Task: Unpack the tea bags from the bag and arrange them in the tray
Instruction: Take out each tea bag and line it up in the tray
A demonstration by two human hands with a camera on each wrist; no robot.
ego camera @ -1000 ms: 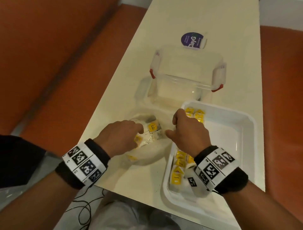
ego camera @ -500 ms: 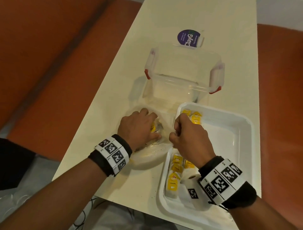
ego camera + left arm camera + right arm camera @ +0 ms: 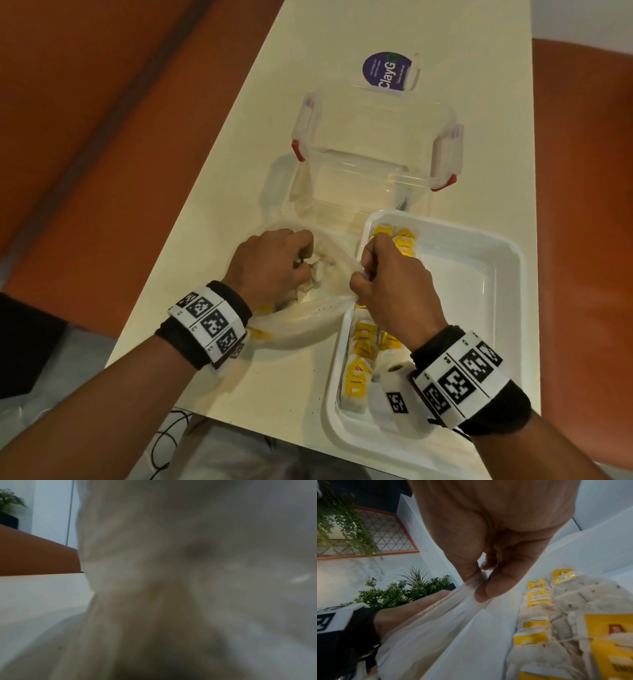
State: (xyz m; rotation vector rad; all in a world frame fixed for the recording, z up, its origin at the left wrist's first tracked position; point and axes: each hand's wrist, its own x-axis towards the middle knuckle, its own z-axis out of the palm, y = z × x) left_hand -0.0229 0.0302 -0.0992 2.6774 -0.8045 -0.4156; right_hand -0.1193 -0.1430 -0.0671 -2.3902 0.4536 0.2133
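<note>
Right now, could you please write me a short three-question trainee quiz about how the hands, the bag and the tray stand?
1. True or false: the white plastic tray already holds yellow-tagged tea bags.
2. What does the right hand pinch? A) the edge of the clear plastic bag B) the red-clipped clear storage box C) the purple round label
3. Fill in: the left hand is reaching into the ____.

Key: 1 true, they lie along the tray's left side. 2 A, thumb and finger pinch the film in the right wrist view. 3 bag; its fingers curl among the contents, though what they grip is hidden.
</note>
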